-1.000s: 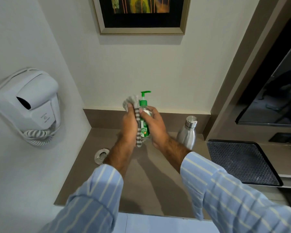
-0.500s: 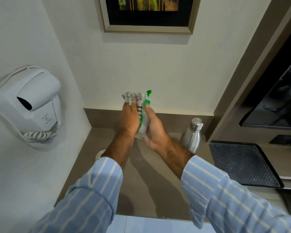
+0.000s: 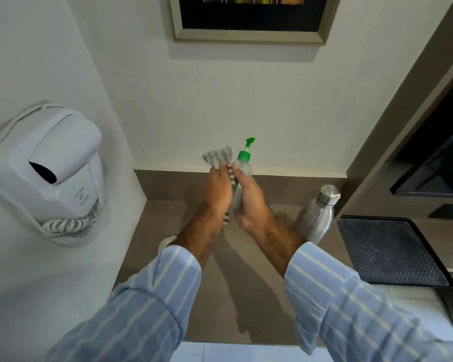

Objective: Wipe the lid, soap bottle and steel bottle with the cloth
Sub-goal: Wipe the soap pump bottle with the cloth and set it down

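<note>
Right hand [image 3: 249, 202] clamps the soap bottle [image 3: 242, 169], tilted, above the desk [image 3: 246, 296]; left hand's [image 3: 217, 189] fingers pinch the cloth [image 3: 219, 155] against it; rub firmly, turning bottle, sparing pump.

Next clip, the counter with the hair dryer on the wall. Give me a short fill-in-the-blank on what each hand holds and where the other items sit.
1. The right hand grips the soap bottle, whose pump top is coloured ____.
2. The left hand presses the striped ____ against that bottle.
3. The steel bottle stands on the counter to the ____ of both hands.
4. The dark tray holds ____ of the task's items.

Missing words: green; cloth; right; none
</note>
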